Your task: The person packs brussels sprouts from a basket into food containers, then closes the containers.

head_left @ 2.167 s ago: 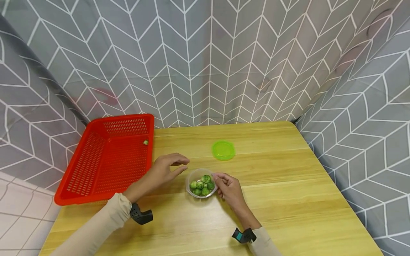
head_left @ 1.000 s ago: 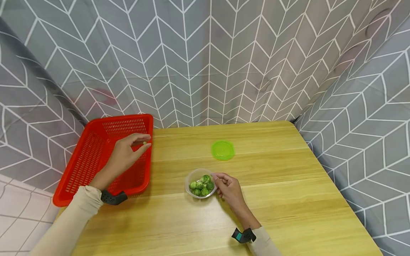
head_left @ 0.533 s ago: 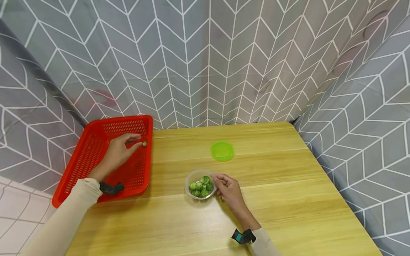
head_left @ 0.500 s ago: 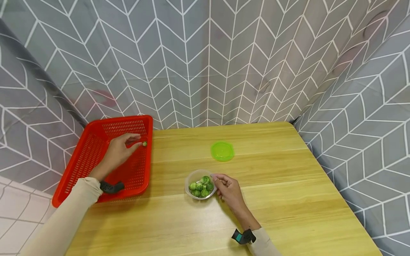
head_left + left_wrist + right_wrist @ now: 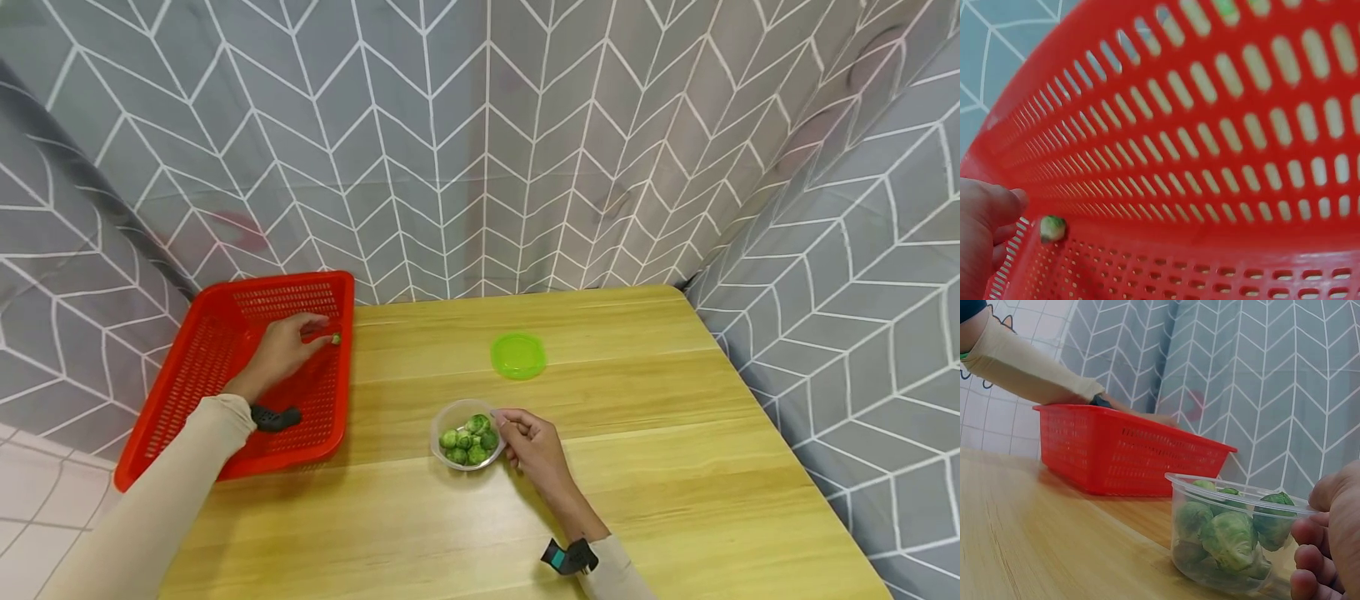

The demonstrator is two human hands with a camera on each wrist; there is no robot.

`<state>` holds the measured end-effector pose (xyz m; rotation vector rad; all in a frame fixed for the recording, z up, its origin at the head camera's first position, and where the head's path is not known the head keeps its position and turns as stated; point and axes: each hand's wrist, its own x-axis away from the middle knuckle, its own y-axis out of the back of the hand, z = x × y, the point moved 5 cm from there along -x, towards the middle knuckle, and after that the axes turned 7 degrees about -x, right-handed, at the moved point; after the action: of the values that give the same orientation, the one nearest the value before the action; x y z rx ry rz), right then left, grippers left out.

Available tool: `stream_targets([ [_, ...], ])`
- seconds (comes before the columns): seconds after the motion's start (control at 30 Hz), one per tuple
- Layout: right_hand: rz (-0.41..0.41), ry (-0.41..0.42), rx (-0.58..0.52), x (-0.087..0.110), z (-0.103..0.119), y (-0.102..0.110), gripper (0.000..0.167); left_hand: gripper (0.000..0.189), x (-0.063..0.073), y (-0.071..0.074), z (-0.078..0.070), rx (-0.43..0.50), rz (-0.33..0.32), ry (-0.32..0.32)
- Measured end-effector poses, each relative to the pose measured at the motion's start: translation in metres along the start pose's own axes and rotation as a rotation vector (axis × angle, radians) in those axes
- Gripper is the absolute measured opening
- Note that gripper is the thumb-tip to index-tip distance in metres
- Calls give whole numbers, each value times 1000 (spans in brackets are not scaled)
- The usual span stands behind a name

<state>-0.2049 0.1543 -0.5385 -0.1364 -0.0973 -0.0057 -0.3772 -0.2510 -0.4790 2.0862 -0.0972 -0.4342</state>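
My left hand (image 5: 281,350) reaches down inside the red basket (image 5: 344,392), thumb and fingers apart. Right by the fingertips, a single small Brussels sprout (image 5: 336,339) lies near the basket's right wall. The left wrist view shows that sprout (image 5: 1053,229) on the perforated floor, just beyond the hand (image 5: 985,225). With thumb and bent fingers, my right hand (image 5: 534,446) pinches the rim of a clear round plastic tub (image 5: 441,450). Several larger Brussels sprouts (image 5: 468,440) fill the bottom of this tub, which stands upright on the table (image 5: 1072,544).
A green plastic lid (image 5: 518,356) lies flat on the wooden table (image 5: 675,433) behind the tub. Patterned grey curtains (image 5: 465,150) hang along the table's back and right edges. The basket's raised rim surrounds my left forearm.
My left hand has gone from beside the tub leftward into the basket, reaching lower near the lone sprout. My right hand keeps its pinch on the tub. The head view has shifted slightly.
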Motion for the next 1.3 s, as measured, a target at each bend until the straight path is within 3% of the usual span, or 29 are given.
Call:
stream_targets([
  [0.33,14,15,-11,0,0,1,24,34,-9,-18,6,24,108,7],
  [0.5,6,15,-16,0,-1,0,23,34,-10,-22,10,21,127,22],
  [0.93,6,13,-17,0,-1,1,25,27,-12,-25,10,-91,103,-6],
  [1.3,7,12,-8,1,1,0,25,23,-7,-16,11,-92,71,2],
])
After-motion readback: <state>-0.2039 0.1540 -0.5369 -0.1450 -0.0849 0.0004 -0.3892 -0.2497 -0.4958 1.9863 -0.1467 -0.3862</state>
